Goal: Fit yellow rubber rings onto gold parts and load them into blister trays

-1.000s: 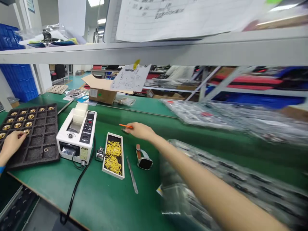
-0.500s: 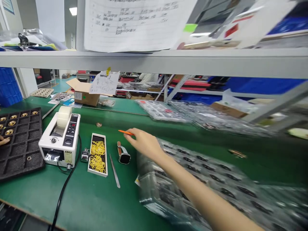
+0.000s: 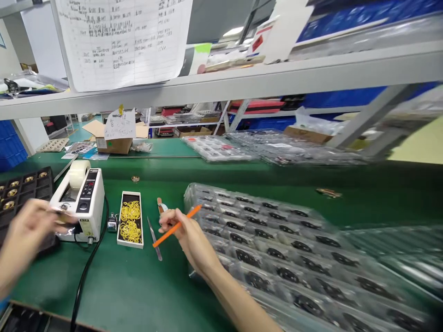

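Observation:
My right hand (image 3: pixel 188 237) is closed around a slim orange stick (image 3: pixel 164 238), held slanting above the bench, left of a stack of clear blister trays (image 3: pixel 191 196) holding black round parts. My left hand (image 3: pixel 32 230), smeared by motion, pinches a small dark and gold-coloured piece (image 3: pixel 65 218) in front of the white tape dispenser (image 3: pixel 90 210). Behind that hand lies a black compartment tray (image 3: pixel 34 190) with gold-coloured rings in some cells. Metal tweezers (image 3: pixel 158 252) and a smartwatch (image 3: pixel 160 205), partly hidden by my right hand, lie beside the orange stick.
A white box (image 3: pixel 130 244) of yellow rubber bands stands by a metal tally counter (image 3: pixel 112 223). A black cable (image 3: pixel 85 276) runs to the front edge. Small metallic parts (image 3: pixel 135 179) lie farther back. A shelf beam (image 3: pixel 214 87) crosses above the bench.
My left hand has come from the black tray to the dispenser with the small piece. My right hand has drawn nearer and turned the orange stick. The view has shifted right.

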The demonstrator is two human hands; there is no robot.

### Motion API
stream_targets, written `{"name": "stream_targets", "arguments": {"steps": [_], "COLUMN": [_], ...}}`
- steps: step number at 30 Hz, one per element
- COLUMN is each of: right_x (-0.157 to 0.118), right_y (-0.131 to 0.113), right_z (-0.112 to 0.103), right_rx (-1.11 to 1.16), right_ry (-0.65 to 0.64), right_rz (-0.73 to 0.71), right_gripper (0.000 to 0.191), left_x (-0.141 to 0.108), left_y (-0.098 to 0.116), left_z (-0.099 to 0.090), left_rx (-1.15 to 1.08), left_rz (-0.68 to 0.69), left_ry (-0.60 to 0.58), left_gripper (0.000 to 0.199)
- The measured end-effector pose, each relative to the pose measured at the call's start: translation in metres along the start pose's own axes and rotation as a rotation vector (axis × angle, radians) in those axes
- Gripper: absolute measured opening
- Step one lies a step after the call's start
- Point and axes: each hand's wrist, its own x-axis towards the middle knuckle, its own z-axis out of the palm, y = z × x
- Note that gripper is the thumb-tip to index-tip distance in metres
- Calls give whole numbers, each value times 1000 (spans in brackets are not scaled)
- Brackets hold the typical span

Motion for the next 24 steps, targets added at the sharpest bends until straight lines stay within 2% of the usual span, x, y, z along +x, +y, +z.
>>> {"name": "stream_targets", "arguments": {"steps": [1, 2, 3, 5, 7, 10, 13, 19, 22, 24], "right_x": [2, 3, 2, -1, -6, -17, -25, -32, -31, -31], "right_y": [3, 6, 9, 13, 18, 25, 34, 41, 41, 40], "right_z": [2, 3, 3, 3, 4, 10, 20, 25, 21, 18], "right_rx": [20, 26, 30, 41, 29, -44, -93, -111, -156, -251], "right_ry": [-2, 4, 22, 59, 69, 9, -33, 33, -1, -69], "right_rz": [29, 45, 45, 36, 32, 49, 27, -30, -135, -283], "right_gripper": [53, 54, 55, 56, 53, 42, 33, 21, 14, 18], "left_x": [-7, -10, -10, -2, 9, 18, 16, 11, 11, 12], "left_y": [-2, -9, -18, -40, -61, -77, -78, -77, -77, -77], "left_z": [33, 64, 90, 128, 144, 144, 138, 135, 135, 134], "left_rx": [-106, -213, -301, -441, -554, -649, -702, -768, -771, -770], "left_rz": [-57, -140, -209, -295, -353, -400, -396, -404, -415, -425], "left_ry": [-223, -394, -472, -457, -393, -330, -345, -412, -432, -454], "left_gripper": [27, 37, 45, 46, 39, 30, 32, 36, 37, 38]}}
